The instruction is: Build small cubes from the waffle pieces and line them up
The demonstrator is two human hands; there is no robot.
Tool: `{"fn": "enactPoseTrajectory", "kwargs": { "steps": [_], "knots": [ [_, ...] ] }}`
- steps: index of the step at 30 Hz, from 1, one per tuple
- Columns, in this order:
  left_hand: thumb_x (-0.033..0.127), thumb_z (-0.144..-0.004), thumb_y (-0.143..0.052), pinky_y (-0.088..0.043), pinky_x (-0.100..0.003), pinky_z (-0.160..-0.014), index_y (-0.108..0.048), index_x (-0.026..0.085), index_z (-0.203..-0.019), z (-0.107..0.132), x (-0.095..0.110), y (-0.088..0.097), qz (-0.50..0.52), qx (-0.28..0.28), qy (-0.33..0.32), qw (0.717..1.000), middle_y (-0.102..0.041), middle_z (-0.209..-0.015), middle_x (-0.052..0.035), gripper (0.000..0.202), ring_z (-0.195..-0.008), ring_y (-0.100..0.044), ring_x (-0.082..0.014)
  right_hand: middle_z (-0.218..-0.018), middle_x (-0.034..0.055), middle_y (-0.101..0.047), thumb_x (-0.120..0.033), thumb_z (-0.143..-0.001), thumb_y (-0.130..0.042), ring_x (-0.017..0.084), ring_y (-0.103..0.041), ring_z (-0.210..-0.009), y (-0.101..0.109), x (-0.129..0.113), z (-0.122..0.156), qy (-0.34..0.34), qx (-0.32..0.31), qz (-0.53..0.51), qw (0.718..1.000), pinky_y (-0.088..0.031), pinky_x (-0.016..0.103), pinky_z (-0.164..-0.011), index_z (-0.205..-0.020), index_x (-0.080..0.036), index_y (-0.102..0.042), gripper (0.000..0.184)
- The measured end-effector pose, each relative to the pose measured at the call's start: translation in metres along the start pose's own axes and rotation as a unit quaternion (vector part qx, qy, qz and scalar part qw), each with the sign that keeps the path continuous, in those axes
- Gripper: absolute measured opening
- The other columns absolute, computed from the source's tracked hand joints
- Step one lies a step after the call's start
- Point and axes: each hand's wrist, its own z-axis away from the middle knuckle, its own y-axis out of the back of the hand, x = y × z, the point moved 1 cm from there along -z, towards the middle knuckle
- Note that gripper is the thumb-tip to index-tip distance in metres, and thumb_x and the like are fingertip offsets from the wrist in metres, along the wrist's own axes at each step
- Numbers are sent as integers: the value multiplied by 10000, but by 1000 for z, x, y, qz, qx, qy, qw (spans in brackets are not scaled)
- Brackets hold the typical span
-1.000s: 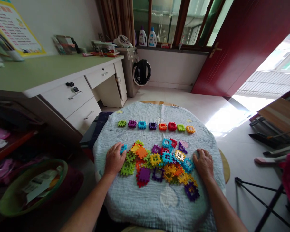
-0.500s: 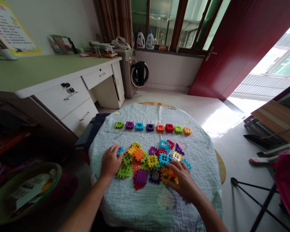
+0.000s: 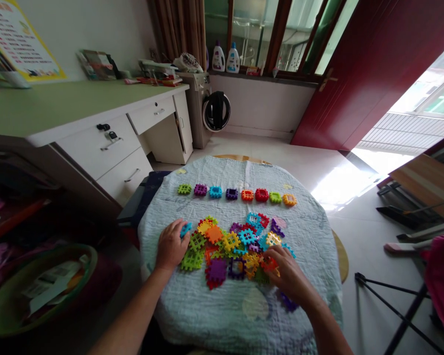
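Left hand [image 3: 171, 245] pinches a blue waffle block [image 3: 186, 229] at the pile's edge; right hand [image 3: 288, 272] lies half-curled over the heaped blocks [image 3: 225, 246], grip unclear; risk: a dragging wrist [image 3: 306, 296] could shove the purple block [image 3: 288, 301] off the quilted tablecloth [image 3: 192, 315].

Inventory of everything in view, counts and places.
Round table under a pale blue quilted cloth: 1, pale blue, centre foreground.
Square plastic waffle blocks in a row: 8, mixed colours, far side of cloth.
Loose heap of plastic waffle blocks: too many to count, mixed colours, near side of cloth.
White desk with green top: 1, white and green, left.
Front-loading washing machine: 1, silver-beige, beyond desk.
White plastic detergent bottles: 2, white, windowsill.
Wooden door: 1, dark red, open, right.
Round plastic basket: 1, green, lower left.
Left hand: 1, holding a blue waffle block at heap's left edge.
Right hand: 1, on heap's right side.
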Motion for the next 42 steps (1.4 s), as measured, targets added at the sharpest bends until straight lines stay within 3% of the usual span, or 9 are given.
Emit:
{"fn": "enactPoseTrajectory", "kwargs": {
  "steps": [2,6,10,14,21,28,32,37,42],
  "knots": [
    [322,-877,-463,-441,-466,-1043,-628,172,-1122,0,-1,-1,0,0,-1,1000,-637,-1237,-140,331,-1168,-577,-297,-1056,50,-644,-98,-766,-559,220,-577,-968,-1,4,5,-6,-31,32,999,-489,385,-880,-997,-253,-678,303],
    [319,-872,-470,-440,-469,-1046,-629,167,-1120,0,-1,-2,-2,4,-3,1000,-638,-1238,-143,332,-1169,-577,-296,-1093,73,-636,-107,-817,-525,221,-567,-997,-8,5,3,-42,-26,42,998,-469,373,-904,-979,-238,-702,273],
    [316,-871,-473,-443,-471,-1043,-629,178,-1116,1,-1,-2,-3,8,-3,1000,-639,-1238,-139,321,-1166,-578,-294,-1021,64,-651,-243,-888,-541,218,-587,-975,-5,3,-3,-31,11,-23,999,-465,358,-889,-894,-243,-703,162],
    [309,-869,-474,-449,-471,-1034,-630,177,-1113,1,-1,-2,-3,9,-3,1000,-642,-1233,-141,318,-1160,-581,-294,-912,50,-660,-366,-933,-499,192,-621,-870,2,2,-13,-53,69,-113,990,-481,315,-808,-876,-226,-678,234],
    [311,-871,-476,-452,-479,-1026,-635,165,-1116,0,0,-1,-2,8,-2,1000,-643,-1229,-144,327,-1156,-582,-301,-675,-27,-586,-346,-874,-534,144,-535,-595,-21,0,-44,-100,67,-166,979,-455,273,-606,-1154,-204,-609,322],
    [300,-874,-477,-444,-464,-1043,-637,161,-1122,0,1,0,-1,6,0,1000,-641,-1232,-143,326,-1169,-578,-293,-1118,117,-627,-317,-816,-639,277,-572,-1029,-33,-8,-51,-43,146,29,988,-461,445,-904,-1145,-210,-619,347],
    [297,-869,-486,-445,-469,-1042,-637,166,-1121,0,0,-1,0,4,2,1000,-641,-1233,-142,322,-1168,-579,-294,-1136,126,-608,-338,-780,-685,296,-562,-1052,-38,-4,-42,-43,126,68,989,-458,475,-930,-1205,-207,-596,454],
    [294,-870,-486,-443,-476,-1042,-635,165,-1127,0,0,0,2,3,4,1000,-639,-1235,-146,324,-1172,-575,-298,-1102,109,-590,-246,-748,-665,282,-552,-1038,-41,-3,-39,-54,108,57,991,-474,458,-922,-1211,-211,-595,470],
    [289,-871,-482,-447,-478,-1038,-635,170,-1122,0,2,2,6,-1,8,1000,-642,-1233,-139,317,-1167,-578,-296,-1150,99,-560,-113,-748,-573,246,-524,-1073,-34,-31,-62,8,80,13,997,-463,417,-963,-1244,-223,-565,509]
  ]
}}
